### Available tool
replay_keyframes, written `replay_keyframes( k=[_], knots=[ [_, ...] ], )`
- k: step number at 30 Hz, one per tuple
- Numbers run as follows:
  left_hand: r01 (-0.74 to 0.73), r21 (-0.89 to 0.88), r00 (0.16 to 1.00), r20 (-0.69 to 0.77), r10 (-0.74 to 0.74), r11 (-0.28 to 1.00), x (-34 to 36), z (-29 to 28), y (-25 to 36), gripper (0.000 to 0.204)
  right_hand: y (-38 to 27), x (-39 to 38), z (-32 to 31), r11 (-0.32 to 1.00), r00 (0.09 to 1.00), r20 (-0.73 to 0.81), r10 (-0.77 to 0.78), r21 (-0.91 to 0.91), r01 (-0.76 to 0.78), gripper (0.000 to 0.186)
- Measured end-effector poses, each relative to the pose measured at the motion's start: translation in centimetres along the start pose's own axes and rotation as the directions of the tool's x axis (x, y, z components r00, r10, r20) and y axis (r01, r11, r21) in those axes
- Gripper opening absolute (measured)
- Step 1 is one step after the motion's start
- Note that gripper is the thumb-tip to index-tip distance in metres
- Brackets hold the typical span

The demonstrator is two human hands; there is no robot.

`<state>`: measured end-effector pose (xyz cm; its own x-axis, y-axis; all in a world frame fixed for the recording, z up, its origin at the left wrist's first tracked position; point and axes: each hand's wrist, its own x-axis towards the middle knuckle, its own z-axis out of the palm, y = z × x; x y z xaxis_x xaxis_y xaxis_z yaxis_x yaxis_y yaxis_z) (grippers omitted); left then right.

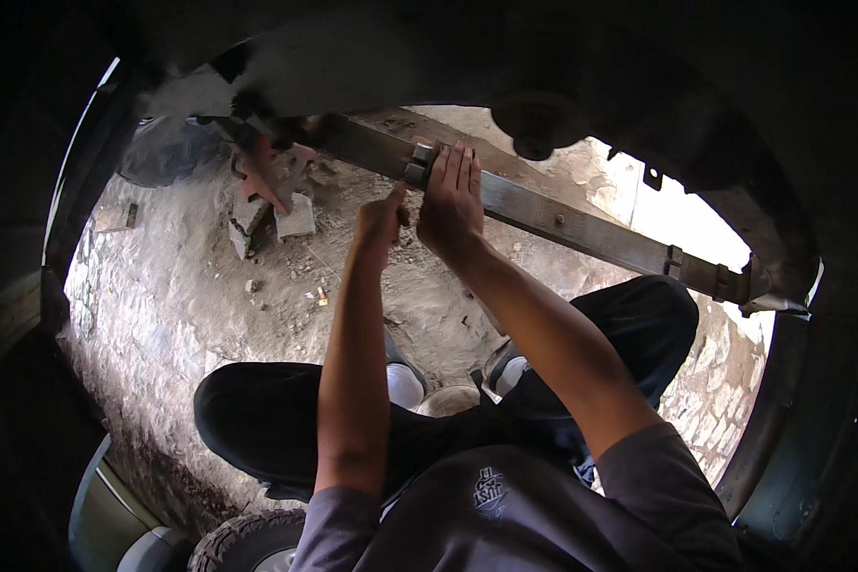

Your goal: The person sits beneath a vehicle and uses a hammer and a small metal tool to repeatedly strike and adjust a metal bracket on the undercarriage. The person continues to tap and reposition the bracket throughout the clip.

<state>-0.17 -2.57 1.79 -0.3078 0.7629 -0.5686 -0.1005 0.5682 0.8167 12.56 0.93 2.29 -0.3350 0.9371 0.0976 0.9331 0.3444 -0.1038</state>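
A long metal leaf spring [562, 219] slants across the upper middle, from the dark underside at the upper left down to the right. A metal clamp [418, 165] wraps round it just left of my right hand [453, 195]. That hand lies against the spring beside the clamp, its fingers stretched upward across the metal and its thumb hidden. Just below the clamp is my left hand [381, 221], one digit reaching up to the clamp's lower edge. Its other fingers are curled in, and whatever they hold is hidden. Farther right, a second clamp [673, 260] sits on the spring.
Dark vehicle bodywork [791, 114] arches round me. A red stand-like metal piece [260, 176] and broken blocks [296, 215] are at the upper left on dirt ground [181, 286]. A tyre [248, 541] lies at the lower left. My bent knees [639, 310] are below the spring.
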Motion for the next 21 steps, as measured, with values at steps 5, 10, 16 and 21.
replay_keyframes(
  k=[5, 10, 16, 21],
  knots=[
    [-0.018, -0.018, 0.999, -0.051, 0.017, 1.0, -0.2, 0.4, -0.6, 0.058, -0.6, -3.4, 0.4, 0.998, 0.999, -0.037, -0.009, -0.065, 0.006, 0.106],
    [-0.064, -0.026, 0.998, -0.006, 0.064, 0.998, -0.9, 1.1, -1.5, 0.043, 0.3, -0.2, -1.1, 0.995, 0.999, -0.031, 0.017, 0.097, -0.014, 0.102],
    [0.067, -0.219, 0.996, 0.079, -0.051, 0.974, -0.6, 0.2, -1.5, 0.041, 1.5, -3.8, 1.3, 0.963, 0.977, -0.094, -0.194, -0.21, 0.171, 0.101],
    [0.031, -0.238, 0.993, 0.116, -0.004, 0.971, -1.1, 0.3, -1.4, 0.036, 0.5, -1.5, -2.4, 1.0, 0.997, 0.074, -0.014, 0.018, 0.013, 0.101]
  ],
)
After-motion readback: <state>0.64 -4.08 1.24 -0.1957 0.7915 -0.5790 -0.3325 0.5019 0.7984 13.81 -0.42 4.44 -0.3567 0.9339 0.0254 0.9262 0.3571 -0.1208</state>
